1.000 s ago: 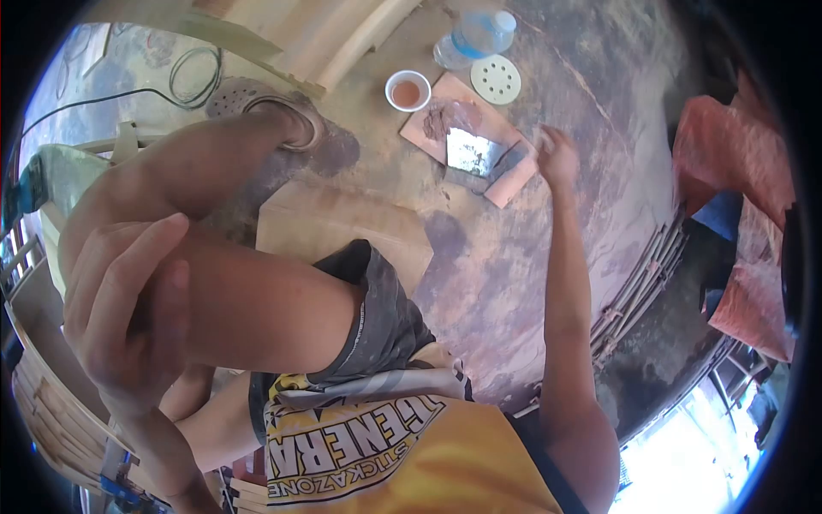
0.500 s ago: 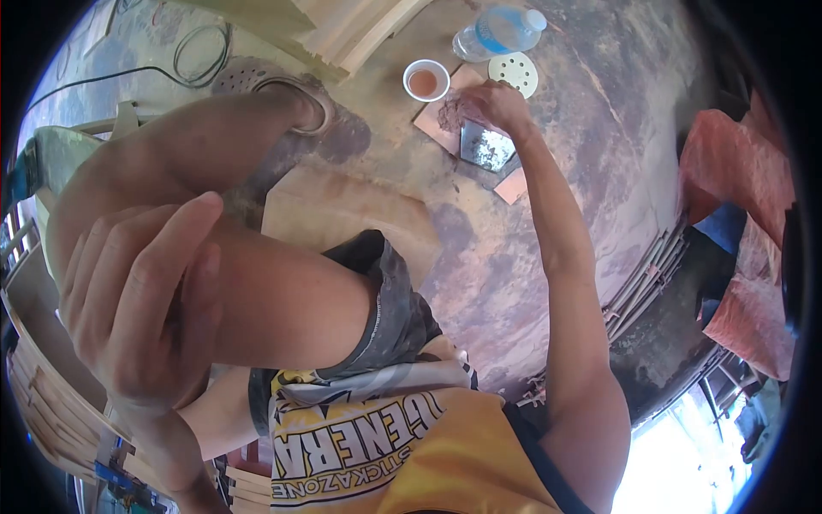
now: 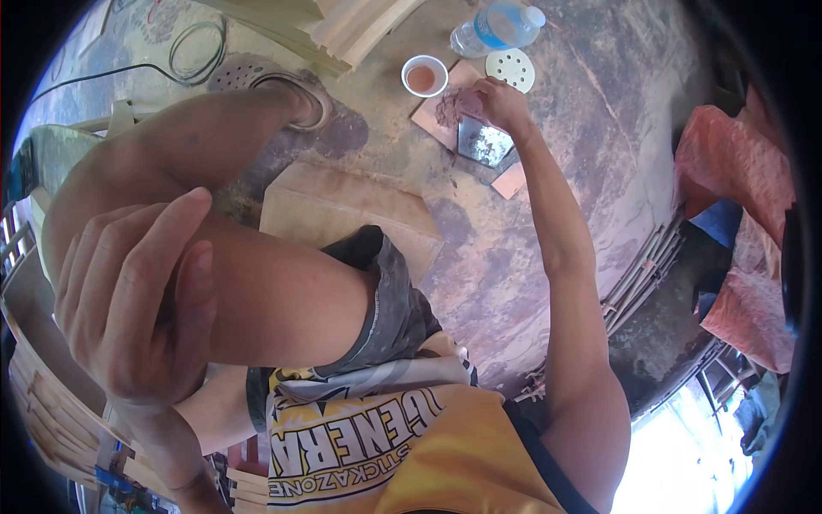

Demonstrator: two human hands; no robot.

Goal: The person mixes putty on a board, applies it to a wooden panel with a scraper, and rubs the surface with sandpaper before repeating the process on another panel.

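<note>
at far left the left hand [image 3: 133, 300] is open, fingers loosely bent, over the bent leg [image 3: 274, 283] and well apart from the brown paste; right of the leg, on the floor [image 3: 505, 257], a white cup [image 3: 425, 77] of reddish liquid stands just beside the flat board [image 3: 435, 124]; the brown paste [image 3: 450, 110] lies on this board, left of the right hand [image 3: 503, 104], whose fingers bunch down at its edge, their grip unclear; the bottle [image 3: 499, 28] and holed disc [image 3: 512, 72] lie beyond.
</note>
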